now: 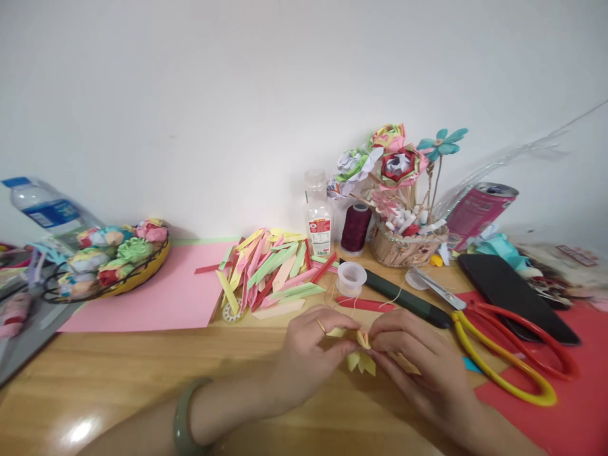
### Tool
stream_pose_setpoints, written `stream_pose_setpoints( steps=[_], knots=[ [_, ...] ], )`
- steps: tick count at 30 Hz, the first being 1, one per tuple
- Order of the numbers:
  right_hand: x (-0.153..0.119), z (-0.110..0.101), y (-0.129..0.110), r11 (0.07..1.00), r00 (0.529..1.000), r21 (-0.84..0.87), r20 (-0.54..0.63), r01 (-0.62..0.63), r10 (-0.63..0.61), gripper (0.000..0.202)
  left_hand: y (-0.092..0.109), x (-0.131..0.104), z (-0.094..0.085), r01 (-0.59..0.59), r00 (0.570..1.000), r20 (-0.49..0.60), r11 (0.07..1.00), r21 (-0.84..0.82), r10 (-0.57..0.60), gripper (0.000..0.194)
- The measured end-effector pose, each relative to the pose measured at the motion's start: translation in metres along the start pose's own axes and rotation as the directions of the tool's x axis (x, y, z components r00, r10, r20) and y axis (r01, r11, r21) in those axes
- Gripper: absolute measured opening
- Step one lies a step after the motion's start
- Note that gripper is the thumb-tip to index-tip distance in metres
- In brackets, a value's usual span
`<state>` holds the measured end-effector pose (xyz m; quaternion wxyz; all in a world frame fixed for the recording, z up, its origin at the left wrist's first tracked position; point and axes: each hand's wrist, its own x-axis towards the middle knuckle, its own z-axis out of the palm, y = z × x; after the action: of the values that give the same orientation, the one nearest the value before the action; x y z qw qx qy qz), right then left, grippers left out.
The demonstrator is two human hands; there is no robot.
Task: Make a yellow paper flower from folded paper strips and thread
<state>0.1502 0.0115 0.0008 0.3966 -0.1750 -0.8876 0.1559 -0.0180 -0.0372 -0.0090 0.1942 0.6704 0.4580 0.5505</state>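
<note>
My left hand (316,351), with a ring on a finger and a green bangle at the wrist, pinches a small folded yellow paper piece (363,361) from the left. On its right side, my right hand (420,361) has its fingers closed on the same piece. Pointed yellow tips hang below the fingertips, and a bit of orange shows at the top. A thin thread runs near the fingers. Just beyond the hands stands a small clear round container (351,278), with a red paper strip (365,304) beside it.
Folded paper strips (273,269) lie in a pile behind my left hand. Scissors (503,348), a black phone (515,297) and a dark green tool (403,297) lie right. Behind are a glass bottle (319,221), thread spool (356,228) and flower basket (403,247). A flower-filled basket (156,266) stands left.
</note>
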Motion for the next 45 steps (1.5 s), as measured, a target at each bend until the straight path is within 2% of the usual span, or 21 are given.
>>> stream_pose_setpoints(
  steps=[9, 13, 17, 22, 32, 39, 45],
  knots=[
    [0.0042, -0.0018, 0.0022, 0.977, 0.990, 0.177, 0.092, -0.122, 0.107, 0.015, -0.0025, -0.0009, 0.0043, -0.089, 0.995, -0.051, 0.995, -0.053, 0.086, 0.006],
    [0.0077, -0.0033, 0.0031, 0.982, 0.989, 0.176, 0.140, -0.071, 0.047, 0.016, -0.0026, -0.0010, 0.0048, -0.105, 0.994, -0.046, 0.994, -0.033, 0.104, 0.002],
    [0.0064, -0.0028, 0.0061, 0.987, 0.986, 0.157, 0.168, -0.016, -0.011, 0.017, -0.0051, -0.0017, 0.0048, -0.095, 0.995, -0.029, 0.995, 0.008, 0.095, 0.007],
    [0.0030, -0.0020, 0.0094, 0.986, 0.982, 0.163, 0.181, 0.024, -0.054, 0.021, -0.0066, -0.0017, 0.0026, -0.150, 0.988, -0.026, 0.987, 0.059, 0.152, 0.009],
    [0.0046, -0.0022, 0.0084, 0.987, 0.986, 0.154, 0.156, 0.036, -0.060, 0.018, -0.0040, -0.0014, 0.0020, -0.188, 0.982, -0.011, 0.979, 0.084, 0.189, 0.010],
    [0.0025, -0.0021, 0.0091, 0.987, 0.982, 0.157, 0.180, 0.028, -0.057, 0.020, -0.0031, -0.0023, 0.0017, -0.171, 0.985, -0.019, 0.979, 0.114, 0.174, 0.006],
    [0.0024, -0.0018, 0.0094, 0.986, 0.982, 0.163, 0.180, 0.025, -0.054, 0.020, -0.0029, -0.0017, 0.0016, -0.206, 0.977, -0.016, 0.967, 0.147, 0.210, 0.009]
  ],
)
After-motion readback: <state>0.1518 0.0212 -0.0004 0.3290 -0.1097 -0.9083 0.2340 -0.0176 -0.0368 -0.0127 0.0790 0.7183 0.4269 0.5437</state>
